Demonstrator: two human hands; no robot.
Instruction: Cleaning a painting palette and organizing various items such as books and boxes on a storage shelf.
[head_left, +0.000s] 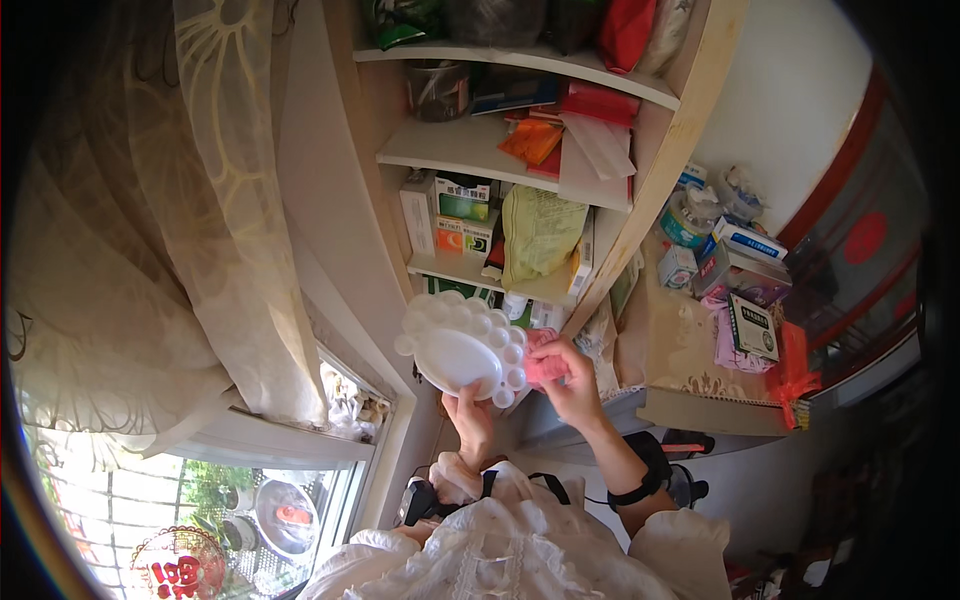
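My left hand (471, 420) grips the lower edge of a white plastic paint palette (459, 356), its thumb on the face. Small round wells line the palette's rim around a large oval hollow. To the right, my right hand (570, 379) is closed on a pink cloth (546, 360), which lies against or just beside the palette's right edge. Whether the cloth touches the wells cannot be told. Both hands are in front of the lower part of an open shelf unit.
Shelves (450, 150) ahead hold medicine boxes (463, 199), a yellow-green plastic bag (541, 236) and red and orange packets. At right, a cabinet top (679, 337) bears boxes, jars and a red ribbon. A curtain (232, 225) and a window (247, 517) are at left.
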